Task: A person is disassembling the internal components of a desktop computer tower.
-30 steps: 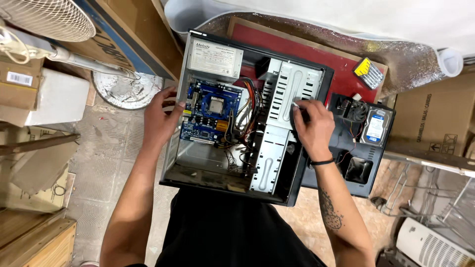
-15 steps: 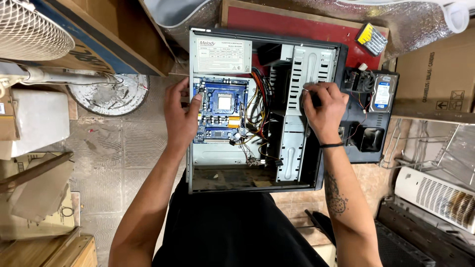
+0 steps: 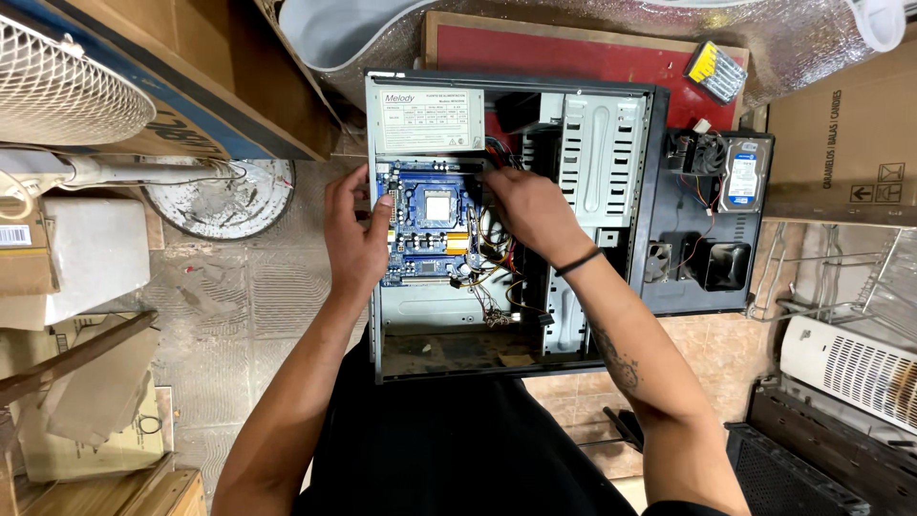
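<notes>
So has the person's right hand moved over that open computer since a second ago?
Yes. The right hand has shifted left, off the silver drive cage and over to the blue motherboard, beside the wires.

I'm seeing even, diffuse light from overhead, med-bright, no hard source visible. Shadows are staying soft: a faint one is lying under the left hand [image 3: 355,239] on the case wall, a deeper one is pooling in the bottom of the open computer case [image 3: 650,191]. The silver foil sheet [image 3: 611,24] at top is throwing mild glare; the white power supply label [image 3: 425,117] is reading near-blown but legible as a patch. Focus is holding sharp at centre, motherboard [image 3: 430,225] detail crisp. The right hand [image 3: 530,210] is showing slight motion blur. Wide-angle lens is bending straight edges at frame borders; the fan grille [image 3: 57,86] at top left is looking soft, stretched.
</notes>
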